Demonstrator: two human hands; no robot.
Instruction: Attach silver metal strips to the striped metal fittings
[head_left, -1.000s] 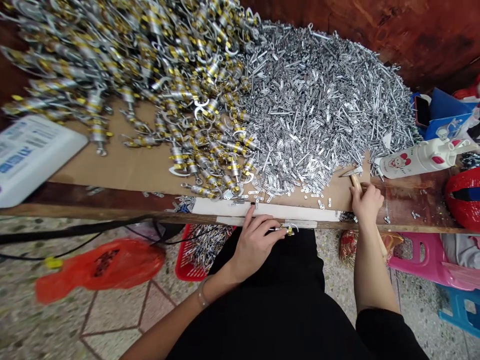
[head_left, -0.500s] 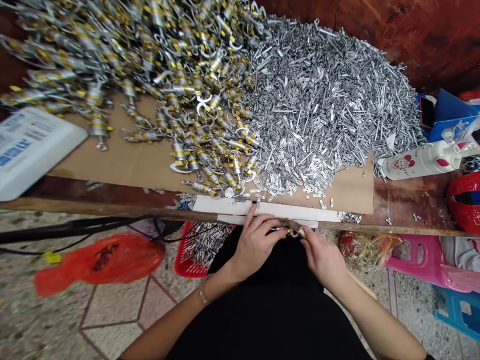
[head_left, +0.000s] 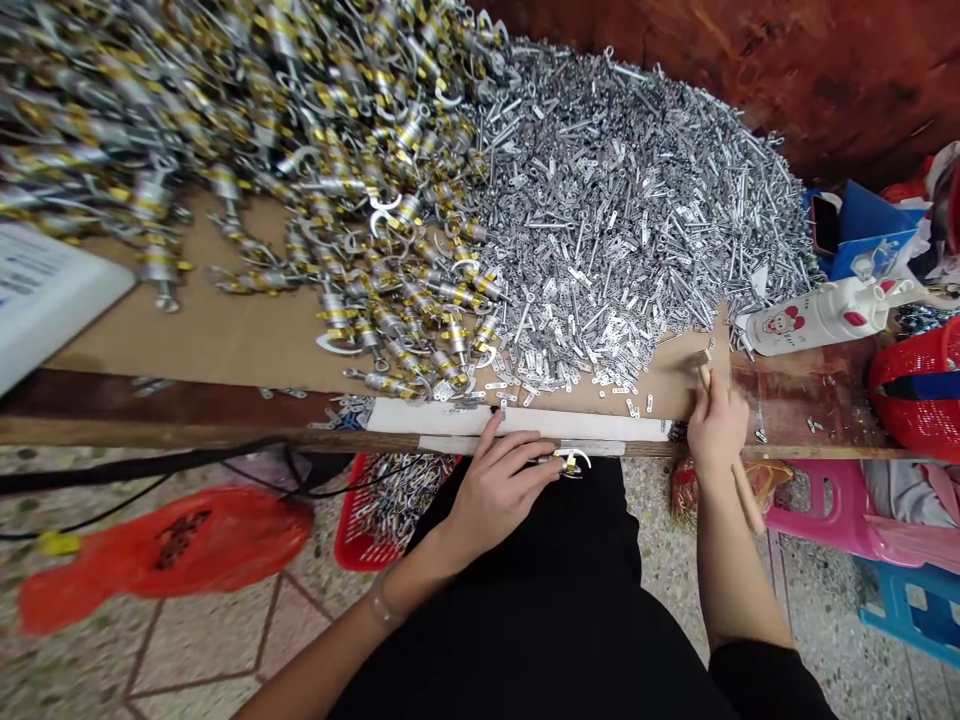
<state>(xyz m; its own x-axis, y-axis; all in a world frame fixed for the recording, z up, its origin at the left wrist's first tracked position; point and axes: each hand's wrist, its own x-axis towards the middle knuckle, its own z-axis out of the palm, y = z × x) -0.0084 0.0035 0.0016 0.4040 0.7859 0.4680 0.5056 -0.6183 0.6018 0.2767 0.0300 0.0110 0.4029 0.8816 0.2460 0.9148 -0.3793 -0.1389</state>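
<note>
My left hand is closed at the table's front edge on a small metal fitting. The fitting has yellow bits and a curved silver hook, which sticks out past my fingertips to the right; the rest of it is hidden under the fingers. Over the right end of the cardboard, my right hand is closed around a wooden-handled tool. Its long handle runs back below the wrist, and a short end pokes out above the fist. I cannot make out its exact kind.
Finished-looking yellow-and-silver fittings lie heaped at left, beside a pile of small metal parts. A white container, white bottle and red basket flank them. Below are a red crate and a pink stool.
My right hand has moved away to the right and up, carrying the wooden-handled tool from the fitting to above the cardboard. My left hand stays at the edge with the fitting. The view has shifted slightly.
</note>
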